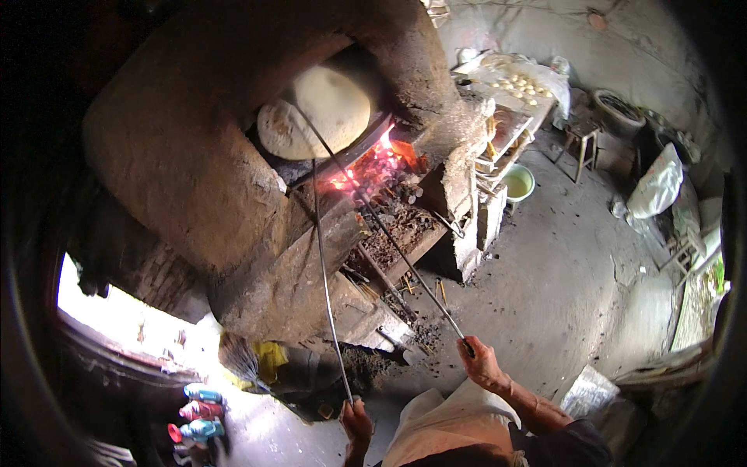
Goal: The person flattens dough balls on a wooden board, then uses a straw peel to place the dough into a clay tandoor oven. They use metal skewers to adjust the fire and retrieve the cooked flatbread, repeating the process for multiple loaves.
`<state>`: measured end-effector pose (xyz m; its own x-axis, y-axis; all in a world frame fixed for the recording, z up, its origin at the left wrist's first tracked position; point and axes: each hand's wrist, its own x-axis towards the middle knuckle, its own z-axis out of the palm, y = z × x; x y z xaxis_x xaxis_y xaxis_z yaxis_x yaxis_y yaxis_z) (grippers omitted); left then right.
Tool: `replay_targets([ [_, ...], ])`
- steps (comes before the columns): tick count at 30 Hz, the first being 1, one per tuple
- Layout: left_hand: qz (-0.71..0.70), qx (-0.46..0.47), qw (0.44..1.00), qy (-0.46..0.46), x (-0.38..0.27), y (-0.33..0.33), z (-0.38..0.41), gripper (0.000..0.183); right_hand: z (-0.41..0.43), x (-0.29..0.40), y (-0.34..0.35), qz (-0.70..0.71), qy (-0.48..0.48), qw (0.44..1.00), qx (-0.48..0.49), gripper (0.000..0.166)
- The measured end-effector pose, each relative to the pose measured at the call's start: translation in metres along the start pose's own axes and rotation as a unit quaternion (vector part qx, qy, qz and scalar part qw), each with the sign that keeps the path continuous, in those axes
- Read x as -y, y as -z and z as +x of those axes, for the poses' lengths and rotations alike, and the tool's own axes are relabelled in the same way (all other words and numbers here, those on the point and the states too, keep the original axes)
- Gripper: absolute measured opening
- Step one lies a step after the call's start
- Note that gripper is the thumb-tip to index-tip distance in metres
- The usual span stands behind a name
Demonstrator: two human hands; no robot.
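My left hand (pixel 356 421) grips the end of a long thin metal rod (pixel 324 262), which runs up to the lower edge of a large round flatbread (pixel 303 153). In my right hand (pixel 483 363) is a second long metal rod (pixel 402 251). It passes over the glowing embers (pixel 379 166), and its tip lies across the face of the bread. The flatbread sits in the mouth of a clay oven (pixel 175 146), pale with a few browned patches, and looks folded or overlapped at its left side. Whether the rod tips pierce it, I cannot tell.
Flames rise at the oven mouth's right, above a ledge of ash (pixel 402 227). Dough balls (pixel 522 87) lie on a table at the back right. A bowl of liquid (pixel 518 184) stands below it. A broom (pixel 238 356), a wooden stool (pixel 580 137) and several bottles (pixel 201 411) are around.
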<state>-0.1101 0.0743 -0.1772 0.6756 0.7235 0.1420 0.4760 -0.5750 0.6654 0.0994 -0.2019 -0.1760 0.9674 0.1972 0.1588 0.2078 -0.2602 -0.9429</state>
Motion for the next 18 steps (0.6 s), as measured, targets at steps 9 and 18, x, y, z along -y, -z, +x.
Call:
replay_targets([
  [9, 0.035, 0.114, 0.983, -0.139, 0.137, 0.073, 0.028, 0.023, -0.141, -0.013, -0.054, -0.027, -0.104, 0.986, -0.128, 0.03],
  [18, 0.063, 0.4, 0.839, -0.363, 0.19, 0.029, 0.085, 0.03, -0.43, 0.007, -0.089, -0.135, -0.353, 0.842, -0.386, 0.036],
])
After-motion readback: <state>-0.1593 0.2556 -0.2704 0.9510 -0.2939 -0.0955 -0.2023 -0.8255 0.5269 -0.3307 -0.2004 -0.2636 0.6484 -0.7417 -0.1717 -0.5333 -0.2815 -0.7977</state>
